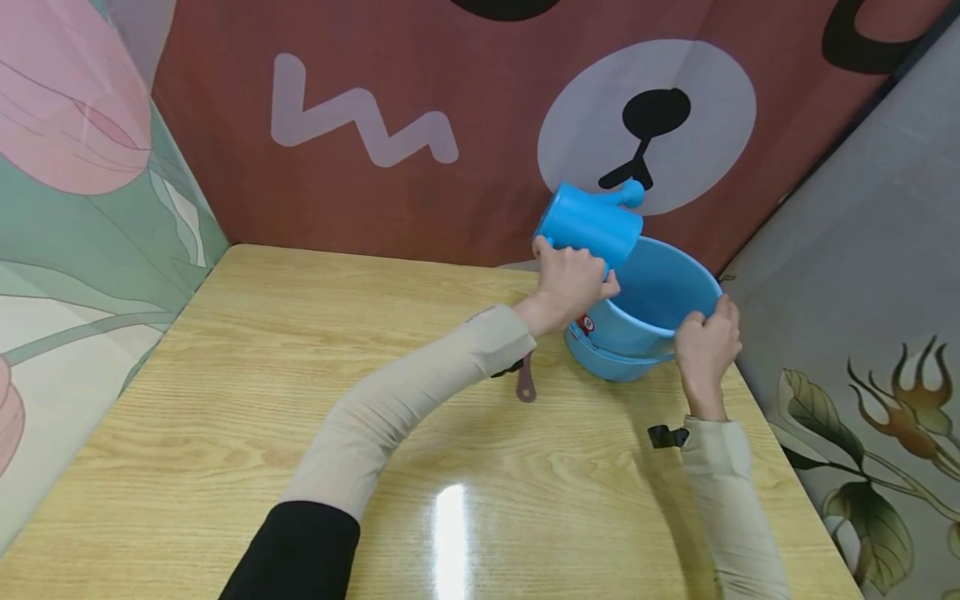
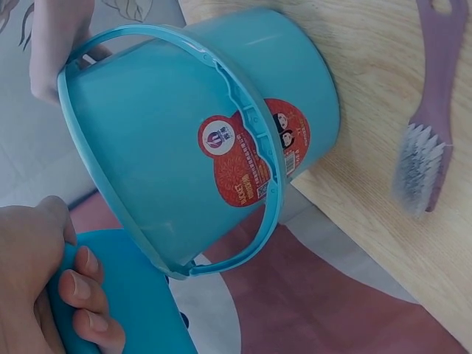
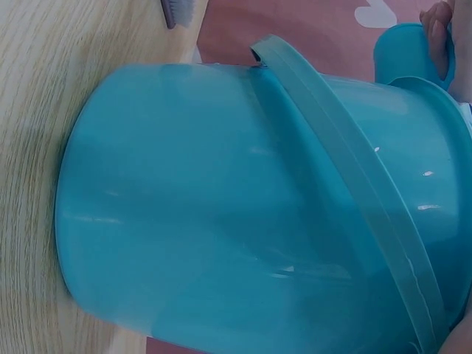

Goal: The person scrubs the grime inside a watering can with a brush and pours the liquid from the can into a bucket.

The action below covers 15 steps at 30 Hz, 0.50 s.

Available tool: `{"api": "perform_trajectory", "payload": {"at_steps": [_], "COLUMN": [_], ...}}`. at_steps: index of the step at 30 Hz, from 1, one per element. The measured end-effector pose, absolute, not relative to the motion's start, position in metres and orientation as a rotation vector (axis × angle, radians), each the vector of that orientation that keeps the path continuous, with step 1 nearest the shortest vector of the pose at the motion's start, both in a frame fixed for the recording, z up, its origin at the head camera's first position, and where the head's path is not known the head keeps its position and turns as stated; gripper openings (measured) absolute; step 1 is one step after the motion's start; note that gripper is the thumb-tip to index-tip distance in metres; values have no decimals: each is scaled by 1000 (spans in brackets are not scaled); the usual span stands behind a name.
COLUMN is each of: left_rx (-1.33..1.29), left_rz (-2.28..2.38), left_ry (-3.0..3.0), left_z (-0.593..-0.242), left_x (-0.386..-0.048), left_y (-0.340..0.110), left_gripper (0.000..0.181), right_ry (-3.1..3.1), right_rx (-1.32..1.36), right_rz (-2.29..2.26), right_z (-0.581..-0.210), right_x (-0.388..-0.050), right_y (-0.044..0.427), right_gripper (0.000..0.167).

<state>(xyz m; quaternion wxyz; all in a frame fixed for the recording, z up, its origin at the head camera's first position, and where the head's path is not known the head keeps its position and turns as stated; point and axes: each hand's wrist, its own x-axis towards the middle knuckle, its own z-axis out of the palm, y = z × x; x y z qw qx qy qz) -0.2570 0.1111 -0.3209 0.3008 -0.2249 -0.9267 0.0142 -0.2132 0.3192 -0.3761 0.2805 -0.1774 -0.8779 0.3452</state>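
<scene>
A blue watering can (image 1: 588,221) is tipped on its side over the left rim of a blue bucket (image 1: 637,337). My left hand (image 1: 566,283) grips the can's handle; curled fingers show in the left wrist view. On the bucket's right rim, my right hand (image 1: 707,346) holds the edge between thumb and fingers. The bucket stands on the table with its handle (image 2: 274,214) hanging down the outside. A red label (image 2: 243,173) is stuck on its wall. Whether the bucket or can holds water cannot be seen.
A scrubbing brush (image 2: 435,110) with a purple handle and pale bristles lies on the wooden table (image 1: 300,400), left of the bucket. A reddish-brown printed cloth (image 1: 480,200) hangs behind the table's far edge. A grey floral cloth (image 1: 862,292) hangs at the right.
</scene>
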Motion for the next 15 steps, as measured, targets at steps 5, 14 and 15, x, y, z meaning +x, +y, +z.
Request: {"api": "perform_trajectory", "payload": {"at_steps": [5, 14, 15], "left_rx": [-608, -622, -619], "left_rz": [39, 40, 42], "left_ry": [-2449, -2472, -2471], "left_z": [-320, -320, -320], "left_x": [-256, -256, -256], "left_y": [110, 110, 110], "left_gripper": [50, 50, 50], "right_ry": [-2356, -2356, -2359], "right_rx": [-484, -494, -496], "right_rz": [916, 930, 929], "right_z": [-375, -374, -374], "right_x": [-213, -213, -214], "right_y": [318, 318, 318], "right_gripper": [55, 55, 55]}}
